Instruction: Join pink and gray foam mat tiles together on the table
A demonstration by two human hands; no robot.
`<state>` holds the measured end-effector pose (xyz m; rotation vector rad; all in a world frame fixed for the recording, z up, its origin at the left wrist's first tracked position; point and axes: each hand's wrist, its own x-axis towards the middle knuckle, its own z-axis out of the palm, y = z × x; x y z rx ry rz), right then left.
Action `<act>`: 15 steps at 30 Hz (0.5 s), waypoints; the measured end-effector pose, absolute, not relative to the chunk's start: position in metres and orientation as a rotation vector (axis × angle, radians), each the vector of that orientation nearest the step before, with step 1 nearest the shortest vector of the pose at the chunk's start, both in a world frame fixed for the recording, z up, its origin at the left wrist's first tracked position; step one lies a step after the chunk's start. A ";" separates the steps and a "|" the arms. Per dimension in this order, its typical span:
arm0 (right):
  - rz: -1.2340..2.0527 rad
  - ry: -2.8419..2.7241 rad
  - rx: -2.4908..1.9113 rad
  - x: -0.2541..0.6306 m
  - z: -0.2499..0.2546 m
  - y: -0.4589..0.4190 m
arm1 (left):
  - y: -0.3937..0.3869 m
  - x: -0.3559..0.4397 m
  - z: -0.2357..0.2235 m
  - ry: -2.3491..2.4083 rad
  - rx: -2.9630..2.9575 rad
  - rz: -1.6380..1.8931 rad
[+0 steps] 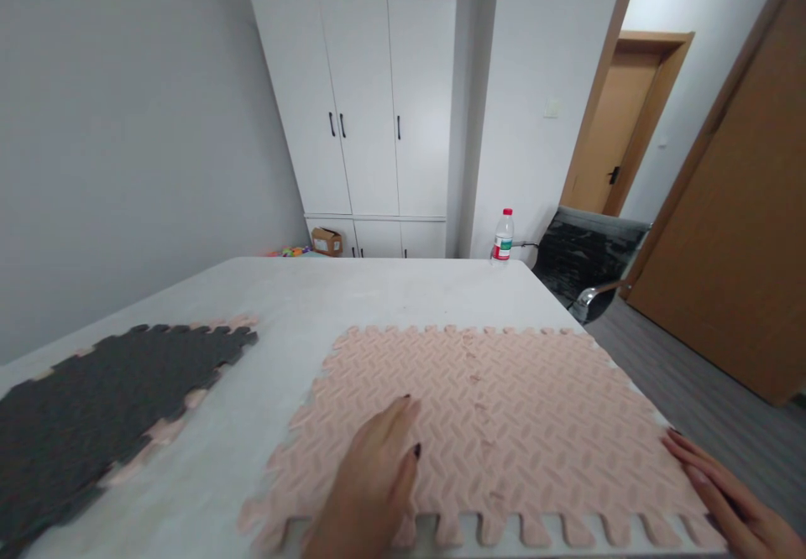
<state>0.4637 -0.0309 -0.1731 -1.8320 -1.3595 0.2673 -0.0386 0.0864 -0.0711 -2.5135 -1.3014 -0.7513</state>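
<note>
Two pink foam puzzle mats (567,408) lie flat on the white table, joined along a seam that runs away from me. Their outer edges show interlocking tabs. My left hand (374,475) rests on the left mat near its front edge, fingers stretched out and the thumb a little apart. At the right edge of the other mat is my right hand (734,492), its fingers extended along that edge and touching it. Part of the right hand runs out of view. To the left lies a dark grey foam mat (126,399) over pink foam whose tabs peek out around it.
A plastic bottle (504,237) with a red cap stands at the far right corner of the white table (295,290). Beyond it is a black chair (585,248). A white cabinet (378,106) and a cardboard box (327,242) are behind the table.
</note>
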 end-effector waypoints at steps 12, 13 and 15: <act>0.193 -1.413 -1.877 0.463 -0.170 -0.030 | 0.076 0.062 -0.111 -1.222 -2.534 -0.710; 0.178 -1.431 -1.887 0.466 -0.169 -0.030 | 0.077 0.060 -0.110 -1.213 -2.576 -0.679; 0.169 -1.482 -1.915 0.473 -0.165 -0.027 | 0.075 0.058 -0.106 -1.242 -2.646 -0.622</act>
